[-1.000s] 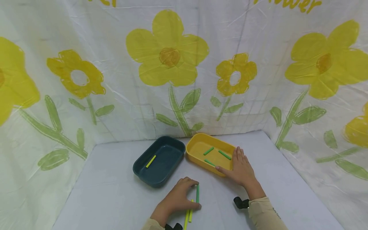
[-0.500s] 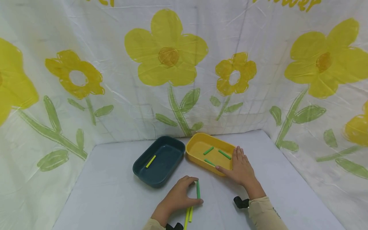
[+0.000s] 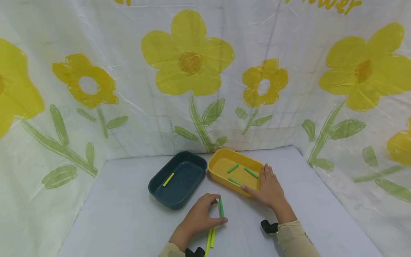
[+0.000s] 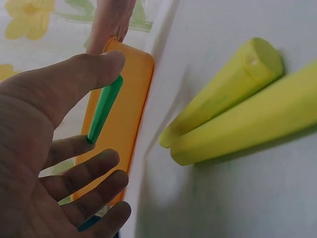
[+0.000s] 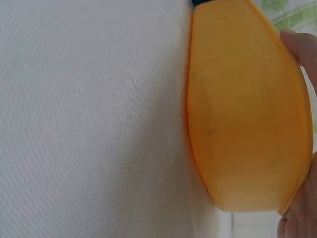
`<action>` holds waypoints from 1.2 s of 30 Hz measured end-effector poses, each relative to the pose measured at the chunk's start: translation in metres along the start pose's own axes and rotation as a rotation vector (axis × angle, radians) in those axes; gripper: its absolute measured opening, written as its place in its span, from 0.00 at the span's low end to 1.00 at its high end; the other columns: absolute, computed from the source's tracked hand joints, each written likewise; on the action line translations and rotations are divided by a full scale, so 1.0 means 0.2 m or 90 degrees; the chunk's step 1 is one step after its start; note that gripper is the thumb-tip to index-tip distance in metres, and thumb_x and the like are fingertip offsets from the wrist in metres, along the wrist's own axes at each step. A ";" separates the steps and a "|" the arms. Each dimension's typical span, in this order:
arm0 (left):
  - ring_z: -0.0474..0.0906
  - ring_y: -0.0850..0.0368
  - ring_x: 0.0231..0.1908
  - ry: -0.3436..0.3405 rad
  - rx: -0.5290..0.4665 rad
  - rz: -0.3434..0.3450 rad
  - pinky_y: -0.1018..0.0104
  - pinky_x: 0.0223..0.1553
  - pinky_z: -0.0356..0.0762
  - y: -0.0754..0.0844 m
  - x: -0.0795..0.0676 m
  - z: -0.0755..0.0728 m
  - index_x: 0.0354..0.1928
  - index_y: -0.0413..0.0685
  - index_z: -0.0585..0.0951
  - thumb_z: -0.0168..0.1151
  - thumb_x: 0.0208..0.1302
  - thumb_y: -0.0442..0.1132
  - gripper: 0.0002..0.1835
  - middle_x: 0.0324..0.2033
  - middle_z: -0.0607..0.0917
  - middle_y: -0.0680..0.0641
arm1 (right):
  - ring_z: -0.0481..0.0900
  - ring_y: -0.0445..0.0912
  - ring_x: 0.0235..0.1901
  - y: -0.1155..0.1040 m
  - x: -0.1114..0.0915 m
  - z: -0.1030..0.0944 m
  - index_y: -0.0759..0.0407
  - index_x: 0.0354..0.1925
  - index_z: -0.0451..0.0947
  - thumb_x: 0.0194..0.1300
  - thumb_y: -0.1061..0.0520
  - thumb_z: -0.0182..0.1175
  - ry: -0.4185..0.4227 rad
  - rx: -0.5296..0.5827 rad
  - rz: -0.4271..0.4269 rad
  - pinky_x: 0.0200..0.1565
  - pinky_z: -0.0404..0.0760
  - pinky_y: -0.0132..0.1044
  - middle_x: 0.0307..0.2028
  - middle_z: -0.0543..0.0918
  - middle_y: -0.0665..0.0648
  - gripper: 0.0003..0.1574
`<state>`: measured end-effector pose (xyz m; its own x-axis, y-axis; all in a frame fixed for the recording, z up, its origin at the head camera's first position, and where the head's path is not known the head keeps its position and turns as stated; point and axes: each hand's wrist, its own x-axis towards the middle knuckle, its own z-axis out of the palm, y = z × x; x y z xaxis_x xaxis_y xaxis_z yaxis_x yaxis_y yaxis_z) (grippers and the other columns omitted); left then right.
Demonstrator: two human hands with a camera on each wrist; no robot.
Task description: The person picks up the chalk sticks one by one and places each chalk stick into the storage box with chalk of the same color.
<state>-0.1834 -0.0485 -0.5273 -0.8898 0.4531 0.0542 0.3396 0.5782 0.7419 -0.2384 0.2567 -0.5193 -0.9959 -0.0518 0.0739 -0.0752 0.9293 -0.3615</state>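
Note:
My left hand (image 3: 199, 215) pinches a slim green stick (image 3: 221, 207) by its ends, between thumb and index finger. In the left wrist view the other fingers (image 4: 94, 176) are spread below the stick, touching nothing. Two yellow sticks (image 4: 225, 91) lie side by side on the white cloth, under and beside that hand. My right hand (image 3: 269, 189) rests on the near right corner of a yellow tray (image 3: 221, 181), fingers straight along the right rim and thumb over the front rim. Inside the tray lie three green sticks (image 3: 250, 173).
A dark teal tray (image 3: 192, 185) stands left of the yellow one, its corner close to it, with one yellow stick (image 3: 168, 179) inside. Behind the table (image 3: 118, 210) hangs a white curtain (image 3: 144, 121) printed with yellow flowers.
The left hand has moved slightly away from the body, lifting the green stick further from the yellow sticks. The right hand and both trays have stayed in place.

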 end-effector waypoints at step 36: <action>0.82 0.52 0.59 0.050 -0.009 0.021 0.52 0.60 0.83 0.06 0.10 -0.06 0.72 0.52 0.77 0.79 0.59 0.61 0.42 0.57 0.84 0.54 | 0.37 0.70 0.84 0.01 0.00 0.00 0.75 0.82 0.34 0.61 0.10 0.52 -0.005 -0.011 0.001 0.82 0.43 0.66 0.84 0.38 0.75 0.87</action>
<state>-0.2011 -0.0405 -0.5089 -0.8998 0.4162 0.1310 0.3651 0.5539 0.7483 -0.2389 0.2583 -0.5205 -0.9964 -0.0537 0.0656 -0.0732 0.9353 -0.3462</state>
